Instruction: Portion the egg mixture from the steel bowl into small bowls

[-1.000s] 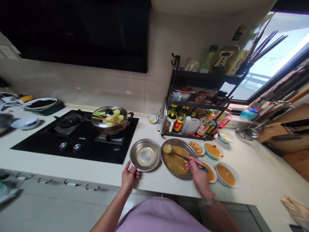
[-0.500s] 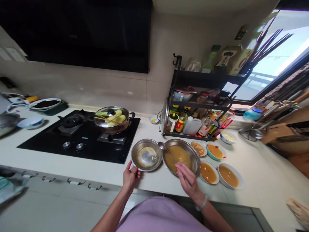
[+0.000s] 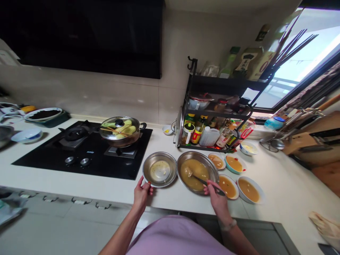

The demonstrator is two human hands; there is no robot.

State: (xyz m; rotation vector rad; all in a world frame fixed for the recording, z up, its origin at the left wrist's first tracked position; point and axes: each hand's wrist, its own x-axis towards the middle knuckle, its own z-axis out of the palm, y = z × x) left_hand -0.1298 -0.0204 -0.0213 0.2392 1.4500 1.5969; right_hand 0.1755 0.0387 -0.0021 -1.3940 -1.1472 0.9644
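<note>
My left hand (image 3: 142,192) grips the near rim of a shallow metal bowl (image 3: 160,170), with a little cloudy liquid and pale bits at its bottom. My right hand (image 3: 216,197) is closed around the dark handle of a ladle (image 3: 199,179). The ladle's head dips into the yellowish-brown soup of a larger metal bowl (image 3: 195,154), which stands against the first one on its right. Close by my right hand are bowls of orange-brown soup, among them a small bowl (image 3: 227,186) and a white bowl (image 3: 249,190).
To the left, a lidded pan (image 3: 120,131) with green vegetable pieces and chopsticks rests on the black gas stove (image 3: 106,166). Behind the bowls stands a black rack (image 3: 220,83) of bottles. At far right a cloth (image 3: 322,225) lies on the counter.
The ladle has moved from above the left bowl into the soup in the right bowl. My right hand has shifted right and slightly down; my left hand keeps its hold.
</note>
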